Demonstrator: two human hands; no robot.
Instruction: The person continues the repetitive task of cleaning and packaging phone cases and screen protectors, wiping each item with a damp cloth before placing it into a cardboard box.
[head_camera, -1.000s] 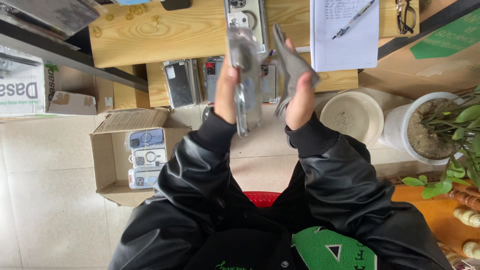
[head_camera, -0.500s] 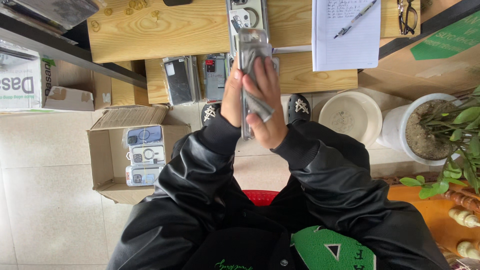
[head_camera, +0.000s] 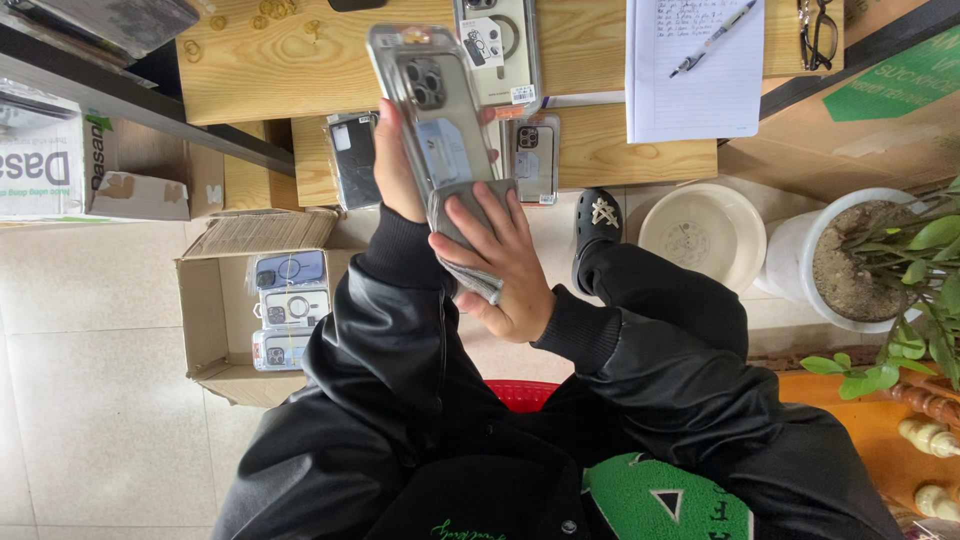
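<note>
I see my left hand (head_camera: 392, 165) clamped on a packaged phone case (head_camera: 436, 105), held upright above the near edge of the tabletop (head_camera: 290, 70), likely to steady it; my right hand (head_camera: 505, 265) presses a grey cloth (head_camera: 470, 240) flat against its lower end, fingers closed over the cloth; more cases sit in a cardboard box (head_camera: 215, 320) on the floor.

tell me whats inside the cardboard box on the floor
The open cardboard box holds three packaged phone cases lying flat, one below another, a bluish one farthest from the person. Whatever lies beneath them or behind the sleeve covering the box's right side cannot be seen.
</note>
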